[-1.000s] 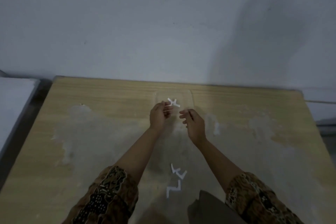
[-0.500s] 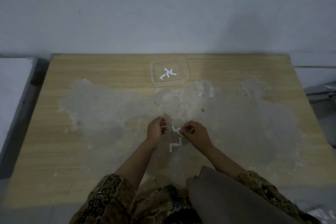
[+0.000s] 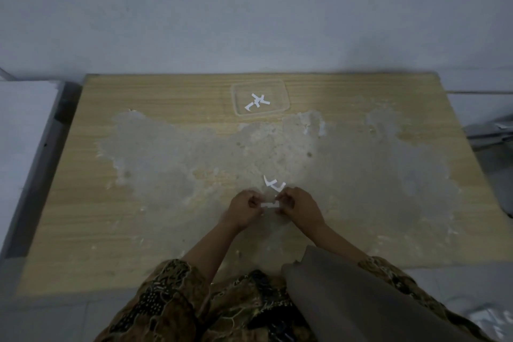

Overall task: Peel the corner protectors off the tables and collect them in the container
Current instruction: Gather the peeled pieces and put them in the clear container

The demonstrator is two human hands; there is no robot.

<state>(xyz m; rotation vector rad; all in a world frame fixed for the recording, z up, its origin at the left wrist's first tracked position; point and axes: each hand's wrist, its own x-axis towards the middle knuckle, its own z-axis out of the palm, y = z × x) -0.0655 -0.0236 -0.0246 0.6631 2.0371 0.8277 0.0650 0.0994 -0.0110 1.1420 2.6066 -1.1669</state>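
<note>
A white corner protector (image 3: 269,204) was pinched between the left hand (image 3: 244,209) and the right hand (image 3: 301,207), both closed on its ends, low over the counter (image 3: 83,203) near its front middle. The strip's long axis ran from 9 to 3 o'clock, one end in each hand, so neither hand was nearer to it. The clear container (image 3: 286,97) lay well apart at 12 o'clock from the hands, near the counter's far edge, and it was judged that the coming move would turn on that straight reach away from the body. One container was seen. In it a small cluster of protectors (image 3: 256,101) was counted as about three, overlapped and hard to separate. Just beyond the right hand's knuckles, at about 12 o'clock, two loose protectors (image 3: 273,183) appeared to lie on the counter, not yet collected.
</note>
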